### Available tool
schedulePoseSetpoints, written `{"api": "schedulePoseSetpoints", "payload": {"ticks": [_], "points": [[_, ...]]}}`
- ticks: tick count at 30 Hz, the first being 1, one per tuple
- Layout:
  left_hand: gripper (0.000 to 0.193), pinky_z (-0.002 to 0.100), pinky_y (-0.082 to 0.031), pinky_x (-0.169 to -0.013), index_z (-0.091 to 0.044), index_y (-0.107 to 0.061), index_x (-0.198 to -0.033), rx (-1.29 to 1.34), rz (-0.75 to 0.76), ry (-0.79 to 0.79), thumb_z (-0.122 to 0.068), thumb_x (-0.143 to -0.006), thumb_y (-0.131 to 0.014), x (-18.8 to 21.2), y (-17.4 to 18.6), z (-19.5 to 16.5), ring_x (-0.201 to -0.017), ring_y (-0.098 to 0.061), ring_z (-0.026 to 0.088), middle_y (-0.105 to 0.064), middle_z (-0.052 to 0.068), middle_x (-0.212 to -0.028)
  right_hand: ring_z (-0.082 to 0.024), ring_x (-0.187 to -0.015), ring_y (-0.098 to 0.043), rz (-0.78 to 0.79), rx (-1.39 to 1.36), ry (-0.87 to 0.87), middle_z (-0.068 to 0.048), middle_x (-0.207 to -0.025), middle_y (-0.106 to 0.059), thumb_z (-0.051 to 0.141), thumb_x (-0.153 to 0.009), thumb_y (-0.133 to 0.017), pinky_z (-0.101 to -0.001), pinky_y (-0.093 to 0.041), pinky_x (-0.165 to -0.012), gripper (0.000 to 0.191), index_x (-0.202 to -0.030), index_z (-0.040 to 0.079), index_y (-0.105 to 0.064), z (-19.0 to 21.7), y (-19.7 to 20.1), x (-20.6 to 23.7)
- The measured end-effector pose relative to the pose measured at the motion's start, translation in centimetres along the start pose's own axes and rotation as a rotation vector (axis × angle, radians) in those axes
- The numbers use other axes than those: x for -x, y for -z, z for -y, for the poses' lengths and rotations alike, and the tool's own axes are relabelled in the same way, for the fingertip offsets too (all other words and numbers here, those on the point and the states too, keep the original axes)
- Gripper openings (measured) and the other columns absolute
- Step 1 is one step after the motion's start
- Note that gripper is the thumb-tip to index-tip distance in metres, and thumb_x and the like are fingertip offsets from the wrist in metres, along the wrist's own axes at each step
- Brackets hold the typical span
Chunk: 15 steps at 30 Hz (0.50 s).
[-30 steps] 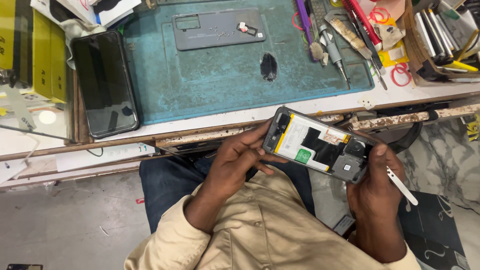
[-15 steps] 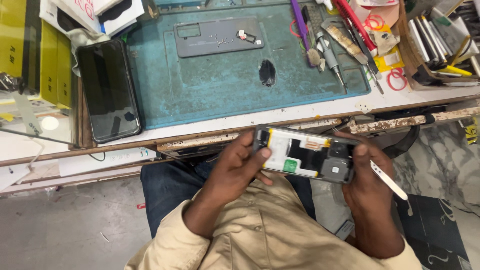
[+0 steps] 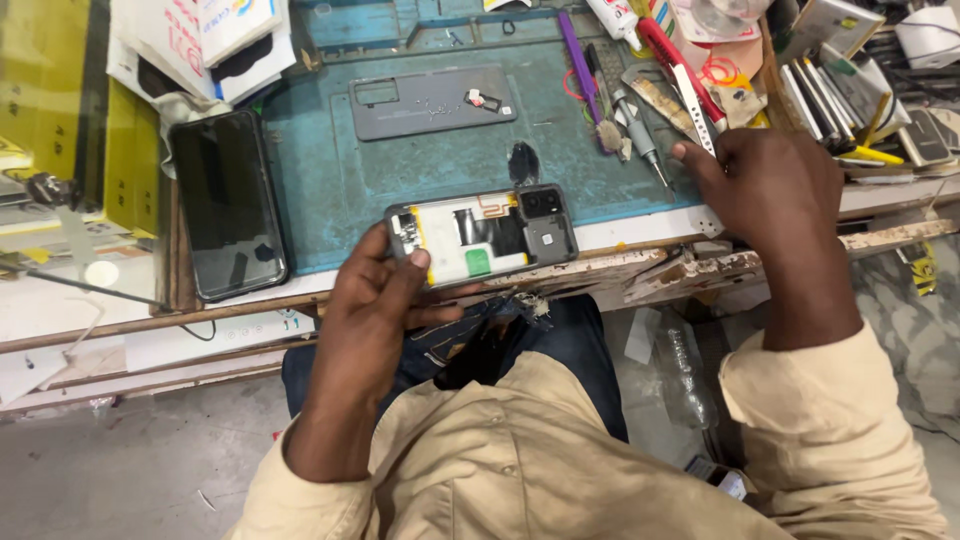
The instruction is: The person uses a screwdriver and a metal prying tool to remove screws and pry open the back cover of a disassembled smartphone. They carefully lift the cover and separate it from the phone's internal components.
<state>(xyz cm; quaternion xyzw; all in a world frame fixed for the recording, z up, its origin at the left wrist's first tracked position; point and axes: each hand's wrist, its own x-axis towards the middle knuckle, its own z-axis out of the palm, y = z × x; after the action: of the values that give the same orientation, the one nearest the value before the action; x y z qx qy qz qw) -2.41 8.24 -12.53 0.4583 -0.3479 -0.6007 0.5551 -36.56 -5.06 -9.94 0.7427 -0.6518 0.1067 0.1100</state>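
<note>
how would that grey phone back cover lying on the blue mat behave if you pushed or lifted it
The flat grey phone back cover looks thin, so probably light and slightly flexible. Lying flat on the blue work mat, it should slide rather than roll or tip. The small loose parts resting on it would likely spill if lifted.

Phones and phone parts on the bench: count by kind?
Opened phone, back removed, held in the left hand: 1
Intact dark phone, lying screen up: 1
Grey back cover on the blue mat: 1
Total: 3
</note>
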Motion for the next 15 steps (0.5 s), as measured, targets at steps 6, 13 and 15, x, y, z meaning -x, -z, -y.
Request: {"api": "schedulePoseSetpoints", "payload": {"ticks": [6,13,15], "points": [[0.064,0.030,-0.065,-0.079,-0.012,-0.023,-0.160,0.044,0.105,0.051,-0.013,-0.102,-0.048,-1.3,-1.0,0.3,-0.105,-0.077,0.025,-0.068,0.015,-0.132,-0.038,-0.078,-0.070,-0.079,-0.043,0.048,-0.015,-0.082,-0.072,0.053,-0.092,-0.083,-0.0503,-0.052,-0.066,0.040,-0.108,0.015,-0.079,0.7,-0.2,-2.0],[0.095,0.032,-0.066,-0.072,-0.017,0.003,-0.162,-0.223,0.158,0.036,0.001,-0.092,-0.058,-2.0,-1.5,-2.0,-0.094,-0.077,0.022,-0.070,0.016,-0.121,-0.034,-0.078,-0.067,0.125,-0.328,0.209,-0.013,-0.084,-0.071,0.022,-0.088,-0.079,-0.0473,-0.051,-0.071,0.055,-0.140,0.011,-0.068,2.8,-1.1,-3.1],[0.092,0.034,-0.065,-0.064,-0.012,-0.007,-0.162,-0.402,0.135,0.057,-0.002,-0.090,-0.064,-2.3,-1.6,-3.1,-0.083,-0.078,0.023,-0.074,0.017,-0.109,-0.034,-0.075,-0.068,0.186,-0.357,0.171,-0.013,-0.083,-0.071,0.022,-0.087,-0.078,-0.0466,-0.052,-0.069,0.051,-0.135,0.009,-0.068,2.4,-1.2,-3.3]]}}
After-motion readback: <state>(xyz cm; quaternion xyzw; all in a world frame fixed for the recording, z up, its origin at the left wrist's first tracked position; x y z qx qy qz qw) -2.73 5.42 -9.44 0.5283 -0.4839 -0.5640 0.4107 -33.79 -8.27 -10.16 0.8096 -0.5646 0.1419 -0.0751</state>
